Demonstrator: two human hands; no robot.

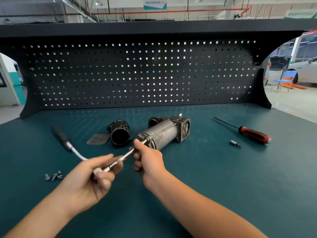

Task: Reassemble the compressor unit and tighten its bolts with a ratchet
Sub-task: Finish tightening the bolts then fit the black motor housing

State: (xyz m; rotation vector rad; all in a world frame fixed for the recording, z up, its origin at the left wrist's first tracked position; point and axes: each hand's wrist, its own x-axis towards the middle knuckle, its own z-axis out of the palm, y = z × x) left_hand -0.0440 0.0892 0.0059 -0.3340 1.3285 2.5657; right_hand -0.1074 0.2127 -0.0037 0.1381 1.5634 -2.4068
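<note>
Left hand (96, 176) grips the ratchet (60, 135) by its head, right hand (149, 160) pinches the extension bar (126, 155) at the compressor (163, 134) end. Loose bolts (54, 176) sit on the worktop (205, 169).

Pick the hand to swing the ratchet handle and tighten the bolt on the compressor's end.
Left, probably. The left hand grips the ratchet by its head, with the black handle out on that side. The right hand pinches the extension by the compressor, steadying it.

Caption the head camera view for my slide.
Left hand and right hand hold the ratchet against the compressor unit.
</note>
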